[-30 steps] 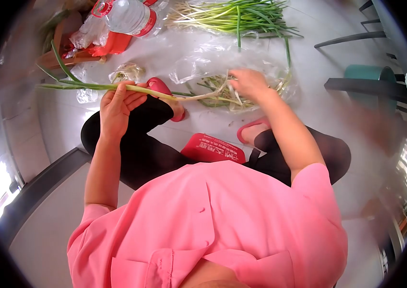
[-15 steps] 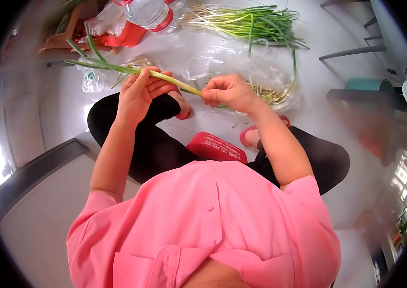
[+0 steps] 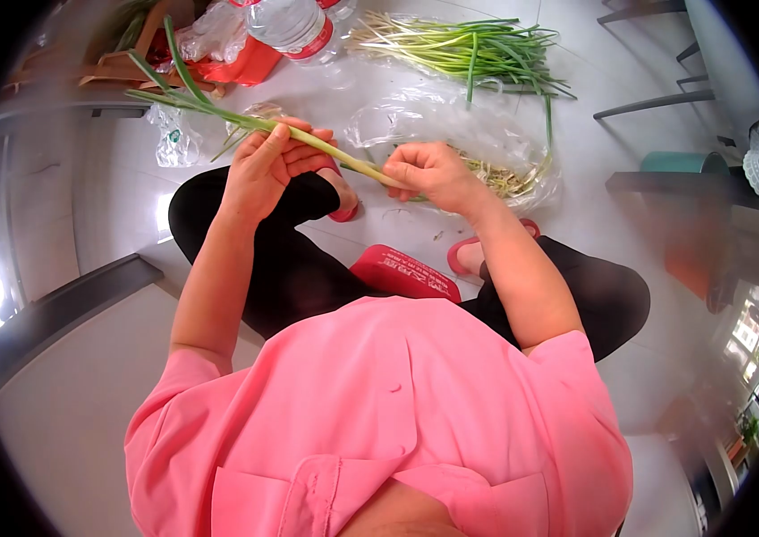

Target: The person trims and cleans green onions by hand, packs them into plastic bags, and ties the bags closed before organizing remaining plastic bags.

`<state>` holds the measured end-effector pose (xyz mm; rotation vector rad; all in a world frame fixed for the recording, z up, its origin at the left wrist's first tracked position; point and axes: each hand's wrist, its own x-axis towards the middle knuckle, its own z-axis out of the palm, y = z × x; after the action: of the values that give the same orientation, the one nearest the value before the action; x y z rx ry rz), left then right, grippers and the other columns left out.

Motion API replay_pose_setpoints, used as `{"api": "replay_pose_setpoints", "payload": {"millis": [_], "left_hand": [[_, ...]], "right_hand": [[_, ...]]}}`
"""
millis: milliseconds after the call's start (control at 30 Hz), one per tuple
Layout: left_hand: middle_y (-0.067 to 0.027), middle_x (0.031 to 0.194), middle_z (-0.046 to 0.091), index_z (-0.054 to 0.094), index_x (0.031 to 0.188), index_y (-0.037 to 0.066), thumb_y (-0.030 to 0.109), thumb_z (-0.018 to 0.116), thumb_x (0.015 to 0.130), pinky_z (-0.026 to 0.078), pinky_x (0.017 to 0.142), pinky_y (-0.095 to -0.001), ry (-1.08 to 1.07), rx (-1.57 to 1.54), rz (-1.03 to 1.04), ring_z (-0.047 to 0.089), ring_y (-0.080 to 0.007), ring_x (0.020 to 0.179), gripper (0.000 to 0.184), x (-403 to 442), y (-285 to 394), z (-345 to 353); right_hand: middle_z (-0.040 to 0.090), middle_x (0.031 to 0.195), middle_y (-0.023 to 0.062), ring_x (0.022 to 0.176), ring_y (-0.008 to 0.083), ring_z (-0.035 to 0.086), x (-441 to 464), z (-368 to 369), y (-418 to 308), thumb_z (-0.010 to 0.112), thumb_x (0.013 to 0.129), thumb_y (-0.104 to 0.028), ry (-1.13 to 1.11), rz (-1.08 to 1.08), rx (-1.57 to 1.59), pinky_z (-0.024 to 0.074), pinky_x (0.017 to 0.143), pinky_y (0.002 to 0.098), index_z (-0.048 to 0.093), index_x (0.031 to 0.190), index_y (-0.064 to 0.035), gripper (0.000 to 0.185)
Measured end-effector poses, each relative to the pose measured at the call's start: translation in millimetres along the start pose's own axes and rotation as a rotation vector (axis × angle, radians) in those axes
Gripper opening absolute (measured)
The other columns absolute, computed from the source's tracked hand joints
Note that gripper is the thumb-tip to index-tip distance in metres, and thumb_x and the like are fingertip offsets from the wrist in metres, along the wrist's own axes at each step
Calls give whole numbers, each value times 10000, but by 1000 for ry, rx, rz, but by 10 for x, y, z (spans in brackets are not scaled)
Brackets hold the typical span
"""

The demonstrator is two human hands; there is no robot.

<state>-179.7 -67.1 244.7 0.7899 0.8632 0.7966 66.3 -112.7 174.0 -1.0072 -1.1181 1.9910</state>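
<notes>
Green onion (image 3: pixel 343 158) is slanting from far left to near right, its stalk resting in the left hand (image 3: pixel 258 170) between thumb and fingers. The right hand (image 3: pixel 428 172) is pinching its paler end. Beyond, a clear plastic bag (image 3: pixel 518 134) is lying on the floor (image 3: pixel 589 188) near a heap of green onions (image 3: pixel 460 49).

Held scallion (image 3: pixel 352 162): pale yellow-green stalk, deeper green leaves. Scallion bunch (image 3: pixel 460 46): white grading to bright green. Trimmings (image 3: pixel 512 182): straw-coloured. Plastic bag (image 3: pixel 406 118): colourless, transparent. Shirt (image 3: pixel 343 385): uniform pink; trousers (image 3: pixel 294 273): solid black; slippers (image 3: pixel 458 258): red. Printed panel (image 3: pixel 406 273): red, bearing white characters. Bottle (image 3: pixel 283 20): transparent, with a red band.
</notes>
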Motion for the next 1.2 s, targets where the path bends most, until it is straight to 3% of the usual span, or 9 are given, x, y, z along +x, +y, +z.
{"api": "replay_pose_setpoints", "payload": {"millis": [67, 167, 233, 333, 600, 767, 1000, 1067, 1200], "left_hand": [[-224, 1099, 581, 523, 1059, -19, 192, 419, 962, 484, 900, -391, -81, -3, 19, 575, -306, 1054, 255, -8, -2, 20], [-194, 1173, 553, 535, 1069, 24, 180, 435, 953, 410, 974, -376, -235, 132, 25, 508, -287, 1152, 219, -70, -63, 63], [-183, 1162, 558, 521, 1048, 32, 188, 427, 958, 426, 954, -370, -292, 144, 2, 520, -280, 1136, 203, -97, -118, 161], [-174, 1138, 567, 513, 1022, 40, 184, 405, 966, 443, 936, -368, -275, 127, -3, 531, -282, 1122, 188, -133, -170, 241], [-183, 1105, 571, 485, 1015, 35, 136, 317, 983, 456, 924, -408, -21, 180, 48, 551, -324, 1091, 198, -214, -67, 161], [-192, 1131, 564, 490, 1048, 28, 168, 336, 980, 441, 953, -445, 59, 128, 111, 530, -363, 1112, 220, -223, 146, -86], [-176, 1154, 558, 518, 1057, 29, 199, 366, 975, 444, 953, -445, 100, 23, 96, 503, -368, 1145, 242, -105, 181, -224], [-174, 1158, 556, 521, 1056, 27, 201, 374, 973, 444, 954, -444, 127, 6, 87, 495, -368, 1153, 243, -59, 175, -225], [-169, 1160, 555, 527, 1048, 14, 195, 381, 971, 437, 968, -435, 205, -46, 82, 480, -367, 1168, 244, -6, 170, -236]], "right_hand": [[604, 710, 8, 695, 75, 582, 33, -14, 74, 559, 896, -234, 17, 21, -20, 472, 619, 223, 612, 841, -37, 211], [629, 717, 69, 694, 161, 620, 121, -88, 281, 559, 873, -219, 121, 192, -365, 492, 622, 287, 600, 844, -22, 204], [653, 800, 183, 756, 285, 653, 191, -173, 550, 548, 800, -158, 381, -37, -1061, 503, 638, 390, 623, 797, -18, 159], [655, 874, 183, 829, 325, 644, 230, -404, 899, 537, 785, -111, 438, 131, -1310, 512, 688, 416, 641, 832, -31, 140], [648, 916, 192, 880, 332, 634, -133, -1117, 1565, 477, 799, -62, 508, 492, -1305, 506, 768, 431, 625, 897, -17, 183], [640, 964, 200, 908, 333, 623, -316, -1412, 1746, 495, 839, -136, 598, 724, -1146, 498, 786, 423, 655, 922, -44, 203], [628, 1006, 178, 934, 336, 601, -139, -1345, 1471, 474, 881, -231, 667, 627, -1054, 476, 781, 434, 659, 931, -63, 255], [621, 946, 168, 922, 338, 586, -148, -1355, 1459, 445, 907, -276, 863, 250, -1194, 470, 769, 433, 631, 961, -38, 307], [607, 992, 169, 968, 318, 569, -170, -1192, 881, 472, 885, -272, 743, 130, -1059, 456, 822, 400, 612, 1022, -51, 296]]}}
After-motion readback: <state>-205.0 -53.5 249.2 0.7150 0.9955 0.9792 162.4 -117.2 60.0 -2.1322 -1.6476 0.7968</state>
